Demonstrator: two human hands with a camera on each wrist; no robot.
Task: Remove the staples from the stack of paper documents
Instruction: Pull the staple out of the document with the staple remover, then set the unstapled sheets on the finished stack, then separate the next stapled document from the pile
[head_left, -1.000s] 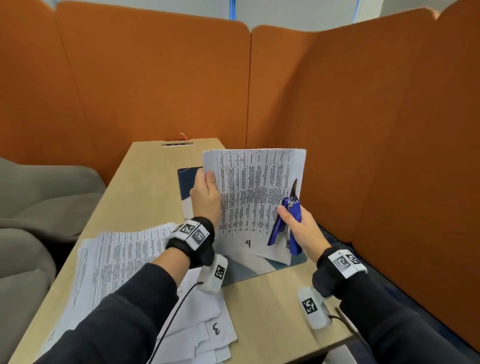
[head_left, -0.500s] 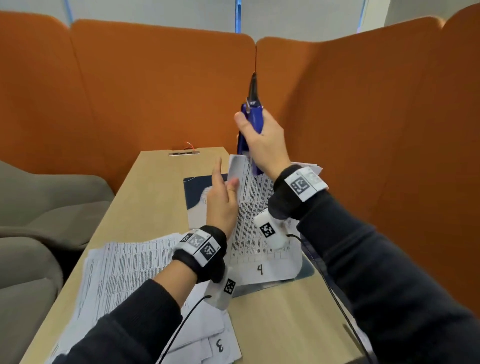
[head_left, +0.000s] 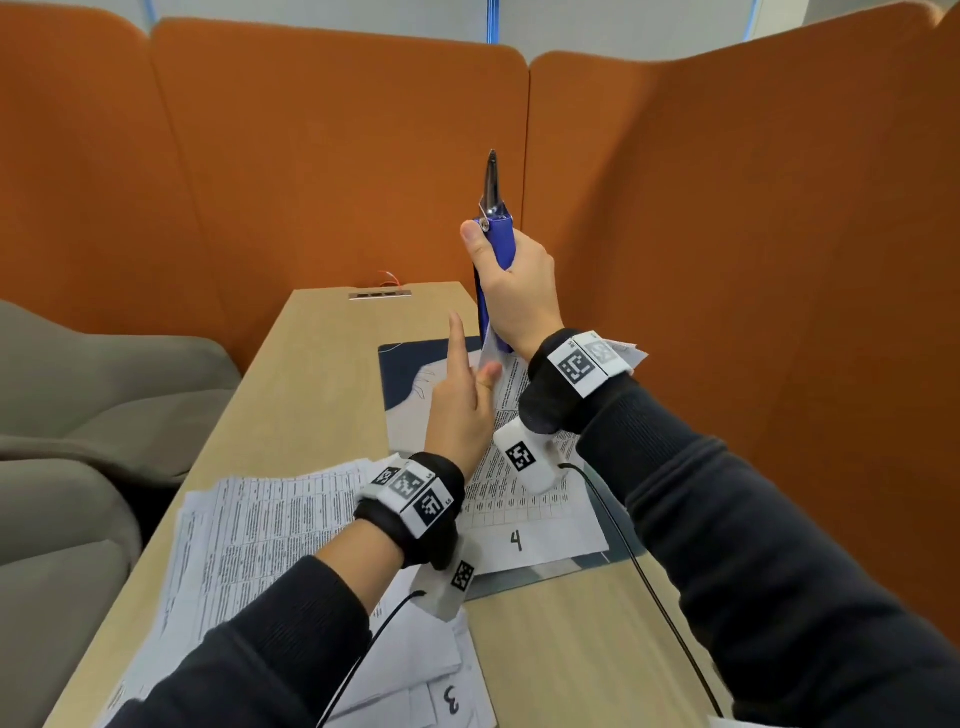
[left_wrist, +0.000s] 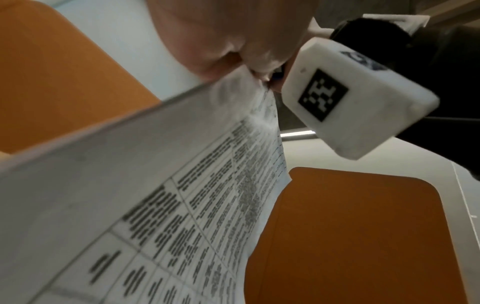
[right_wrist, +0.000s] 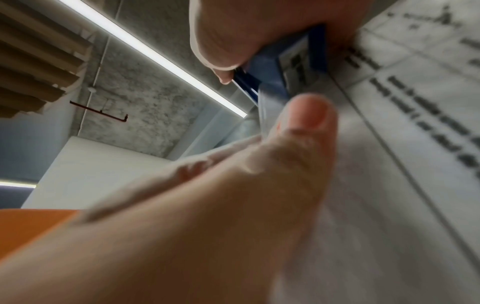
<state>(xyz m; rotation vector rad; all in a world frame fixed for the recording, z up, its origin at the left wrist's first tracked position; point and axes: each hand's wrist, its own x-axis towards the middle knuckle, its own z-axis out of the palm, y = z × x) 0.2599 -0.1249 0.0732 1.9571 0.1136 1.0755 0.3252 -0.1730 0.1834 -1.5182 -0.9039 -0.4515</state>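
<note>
My right hand (head_left: 493, 260) grips a blue-handled staple remover (head_left: 500, 244) upright, its metal tip pointing up, above the far end of the document. The document (head_left: 519, 499), printed and marked "4", lies on a dark mat (head_left: 400, 374). Its top corner is lifted toward the tool's handles. There my left hand (head_left: 475, 374) pinches the sheet with the index finger straight up. The left wrist view shows fingers (left_wrist: 233, 51) pinching the document (left_wrist: 182, 205) at its corner. In the right wrist view the staple remover (right_wrist: 270, 82) is beside the paper. No staple is visible.
Loose printed sheets (head_left: 270, 530), one marked "3", lie spread on the wooden table (head_left: 322, 353) at the near left. Orange partition walls (head_left: 311, 156) enclose the table's far and right sides. Grey seats (head_left: 78, 395) stand to the left. Cables trail from both wrists.
My right hand has carried the staple remover from the document's lower right up above its far edge. My left hand has shifted from the document's left edge to pinching its top corner.
</note>
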